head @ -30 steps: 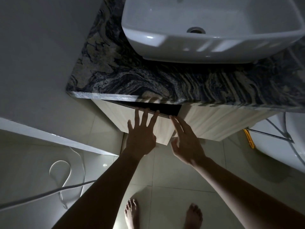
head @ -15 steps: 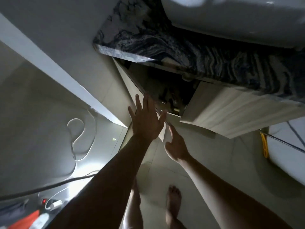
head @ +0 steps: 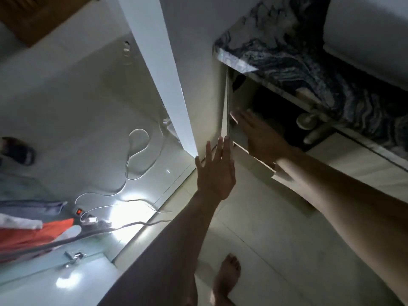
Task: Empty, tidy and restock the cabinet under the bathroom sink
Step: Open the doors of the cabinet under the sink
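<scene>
Swung left door point(head: 224, 111) from half to fully open since half a second back; pushed right hand point(head: 260, 138) past it into cabinet point(head: 242, 96). Judged as opening stage, emptying not begun. Next likely needed: finding a first item in dark interior beyond right fingertips, near pale drain pipe point(head: 309, 123). Held left hand point(head: 215, 173) flat, fingers straight and together, against door edge. Reached right with fingers extended, gripping nothing visible; blurred.

**Setting:** domestic bathroom, dimly lit.

**Evidence:**
- White ceramic basin point(head: 364, 29) seated on a dark, veined stone countertop point(head: 287, 54).
- Pale wood-grain cabinet point(head: 348, 160) beneath it, one door swung open.
- White waste pipe point(head: 305, 121) in the dark interior.
- Glossy pale floor tiles point(head: 254, 228), with a bare foot point(head: 227, 274) standing on them.
- White cable point(head: 128, 161) and power strip point(head: 88, 218), red switch lit, on the floor to the left.
</scene>
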`<state>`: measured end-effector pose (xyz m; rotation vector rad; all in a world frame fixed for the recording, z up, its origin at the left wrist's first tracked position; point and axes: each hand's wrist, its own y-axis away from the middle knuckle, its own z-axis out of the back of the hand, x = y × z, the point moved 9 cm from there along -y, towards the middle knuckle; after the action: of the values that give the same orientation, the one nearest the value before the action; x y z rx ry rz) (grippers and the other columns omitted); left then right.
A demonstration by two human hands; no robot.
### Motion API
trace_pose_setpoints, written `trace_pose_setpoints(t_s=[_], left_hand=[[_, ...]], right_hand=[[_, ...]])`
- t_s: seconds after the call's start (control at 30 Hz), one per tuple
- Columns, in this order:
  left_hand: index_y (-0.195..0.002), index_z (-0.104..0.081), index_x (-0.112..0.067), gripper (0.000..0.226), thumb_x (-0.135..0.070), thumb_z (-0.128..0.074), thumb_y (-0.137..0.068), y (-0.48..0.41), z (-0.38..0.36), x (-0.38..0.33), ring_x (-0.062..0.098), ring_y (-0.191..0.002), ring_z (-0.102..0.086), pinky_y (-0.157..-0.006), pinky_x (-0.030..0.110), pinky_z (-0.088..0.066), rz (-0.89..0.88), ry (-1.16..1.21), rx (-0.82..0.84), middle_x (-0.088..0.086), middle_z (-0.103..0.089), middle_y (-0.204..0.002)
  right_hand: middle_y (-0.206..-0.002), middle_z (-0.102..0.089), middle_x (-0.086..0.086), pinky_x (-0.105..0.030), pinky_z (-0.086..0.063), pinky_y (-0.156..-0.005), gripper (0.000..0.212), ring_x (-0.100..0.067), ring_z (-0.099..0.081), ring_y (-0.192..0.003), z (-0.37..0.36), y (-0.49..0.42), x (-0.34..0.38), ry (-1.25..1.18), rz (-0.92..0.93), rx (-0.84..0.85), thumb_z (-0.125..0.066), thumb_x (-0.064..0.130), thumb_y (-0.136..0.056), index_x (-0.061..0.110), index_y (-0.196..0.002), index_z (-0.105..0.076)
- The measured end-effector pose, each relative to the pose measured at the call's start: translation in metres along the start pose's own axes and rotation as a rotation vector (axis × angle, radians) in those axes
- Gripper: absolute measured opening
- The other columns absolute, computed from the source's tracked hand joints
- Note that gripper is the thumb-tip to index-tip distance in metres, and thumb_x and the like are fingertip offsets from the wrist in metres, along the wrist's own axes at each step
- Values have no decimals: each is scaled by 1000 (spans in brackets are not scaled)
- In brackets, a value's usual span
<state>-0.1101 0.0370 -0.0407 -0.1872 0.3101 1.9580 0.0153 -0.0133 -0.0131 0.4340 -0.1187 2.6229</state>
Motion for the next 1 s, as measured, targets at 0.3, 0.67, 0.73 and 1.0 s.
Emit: trace_pose_setpoints(t_s=[0.3, 0.67, 0.73, 1.0], left_hand=[[-156, 12, -23, 77, -22, -38, -98, 0, 27, 75, 32, -152, -2, -115, 62, -23, 82, -84, 42, 1, -5, -166], [-156, 5, -34, 78, -24, -42, -95, -40, 62, 164, 36, -150, -11, -112, 63, -26, 228, -93, 37, 8, -15, -163], [-156, 4, -33, 77, -27, -42, -95, -46, 67, 169, 36, -150, -11, -112, 65, -25, 222, -113, 44, 10, -15, -163], [-150, -37, -16, 63, -33, -43, -89, -76, 90, 105, 32, -140, -40, -108, 52, -41, -169, 23, -11, 14, -38, -154]], right_hand=[[-166, 15, 0, -53, -13, -120, 100, -30, 8, -153, -37, -57, 29, 198, -54, 253, -59, 13, -90, 27, -158, 14], [-166, 15, 5, -51, -21, -121, 101, -28, 3, -154, -50, -111, 60, 119, -121, 258, -57, 10, -86, 30, -158, 11], [-166, 13, 7, -50, -23, -120, 99, -28, 2, -154, -48, -118, 60, 84, -111, 263, -53, 6, -85, 32, -158, 10], [-167, 0, 2, -47, -18, -123, 81, -21, -4, -154, -25, -51, 31, 33, -278, 171, -50, 20, -96, 31, -159, 0]])
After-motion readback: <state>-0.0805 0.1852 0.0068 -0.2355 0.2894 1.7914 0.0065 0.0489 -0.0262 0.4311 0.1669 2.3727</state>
